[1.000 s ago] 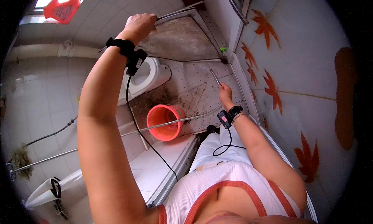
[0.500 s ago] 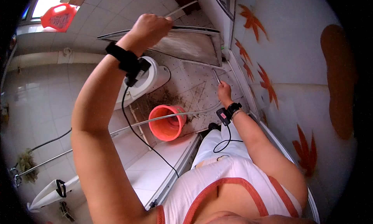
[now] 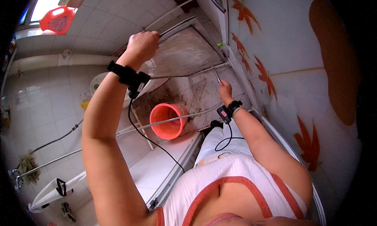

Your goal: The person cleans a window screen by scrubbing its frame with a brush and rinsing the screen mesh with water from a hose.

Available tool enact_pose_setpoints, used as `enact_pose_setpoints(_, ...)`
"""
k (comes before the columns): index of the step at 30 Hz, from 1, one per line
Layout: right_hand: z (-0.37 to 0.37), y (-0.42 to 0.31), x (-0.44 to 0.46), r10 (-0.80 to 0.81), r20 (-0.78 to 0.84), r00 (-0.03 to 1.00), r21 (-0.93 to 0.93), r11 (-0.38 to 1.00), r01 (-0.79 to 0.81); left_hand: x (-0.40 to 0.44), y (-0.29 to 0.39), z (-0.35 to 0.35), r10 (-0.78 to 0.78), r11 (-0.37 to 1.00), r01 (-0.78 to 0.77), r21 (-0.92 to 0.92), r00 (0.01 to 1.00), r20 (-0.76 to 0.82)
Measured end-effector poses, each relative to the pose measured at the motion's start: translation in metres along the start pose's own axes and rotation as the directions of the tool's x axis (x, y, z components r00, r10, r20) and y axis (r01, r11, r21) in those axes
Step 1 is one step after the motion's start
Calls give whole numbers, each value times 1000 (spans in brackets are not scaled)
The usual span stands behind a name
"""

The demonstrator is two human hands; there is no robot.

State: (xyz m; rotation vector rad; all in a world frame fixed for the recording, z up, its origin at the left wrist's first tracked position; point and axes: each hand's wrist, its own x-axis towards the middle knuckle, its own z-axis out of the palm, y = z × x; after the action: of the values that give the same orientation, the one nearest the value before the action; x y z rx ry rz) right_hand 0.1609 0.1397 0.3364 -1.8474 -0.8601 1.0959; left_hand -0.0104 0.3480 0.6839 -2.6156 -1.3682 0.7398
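Note:
My left hand (image 3: 143, 45) is closed around the upper edge of a framed, cloudy panel (image 3: 186, 51), which stands tilted over the floor with its broad face toward me. Low on the right, my right hand (image 3: 226, 92) grips a slim silver shower head (image 3: 217, 75), pointed at the panel's lower edge. From that hand a grey shower hose (image 3: 212, 108) runs left across the mouth of a red bucket (image 3: 172, 135). I cannot make out any water spray.
Dark dirt (image 3: 167, 95) is spread over the tiled floor behind the bucket. A white toilet (image 3: 103, 81) is partly hidden by my left arm and the panel. A red jug (image 3: 59, 20) stands on the window ledge. At right is a glass door (image 3: 290, 92) with orange leaf patterns.
My left hand has moved left and slightly down in view. The panel has swung with it, showing more of its face and covering more of the toilet. My right hand has barely moved.

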Motion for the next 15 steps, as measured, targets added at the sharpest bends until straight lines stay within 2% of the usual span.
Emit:
enact_pose_setpoints(4, 9, 1, 2, 38, -20, 999, 28, 999, -37, -7, -10, 13, -93, 995, 95, -21, 994, 52)
enact_pose_setpoints(6, 16, -3, 3, -202, -120, 972, -73, 978, 194, -9, -14, 21, -122, 992, 123, -12, 990, 74)
enact_pose_setpoints(7, 19, -11, 4, -200, -113, 973, -60, 979, 194, -9, -16, 28, -157, 987, 159, -14, 983, 93)
enact_pose_setpoints(8, 22, -19, 3, -47, -35, 998, 80, 996, 49, -10, -19, 34, -190, 981, 192, -13, 975, 112)
enact_pose_setpoints(10, 25, -45, -1, 99, 72, 992, 221, 969, -112, -10, -24, 48, -217, 976, 216, 22, 965, 145)
enact_pose_setpoints(13, 28, -84, -17, -27, 124, 992, 317, 948, -14, -18, -33, 61, -235, 972, 233, 33, 962, 140)
enact_pose_setpoints(15, 37, -107, -25, -114, 134, 984, 447, 894, 43, -18, -38, 70, -319, 947, 320, 18, 939, 128)
